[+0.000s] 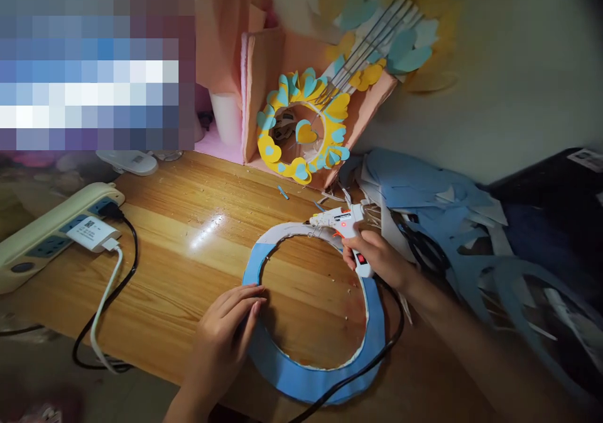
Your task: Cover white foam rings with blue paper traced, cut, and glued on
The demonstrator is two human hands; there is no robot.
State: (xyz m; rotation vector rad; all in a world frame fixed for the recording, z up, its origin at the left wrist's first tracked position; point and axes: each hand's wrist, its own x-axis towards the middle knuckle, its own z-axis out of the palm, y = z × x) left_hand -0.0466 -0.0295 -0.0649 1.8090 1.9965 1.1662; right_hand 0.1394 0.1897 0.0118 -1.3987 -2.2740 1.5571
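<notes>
A white hot glue gun (343,220) with a red switch is gripped in my right hand (372,253). Its nozzle points left over the white, uncovered stretch at the far side of a ring (311,385). Blue sheet covers most of this ring, which lies flat on the wooden table. My left hand (230,322) has its fingers closed on the ring's left edge, steadying it against the tabletop. From the glue gun, a black cord (360,369) runs down across the ring's near right part.
A wreath of yellow and blue paper hearts (301,170) leans at the back. On the left lies a power strip (28,237) with a white charger (94,233) and cables. Blue paper scraps (414,184) pile up at right. A pixelated patch hides the upper left.
</notes>
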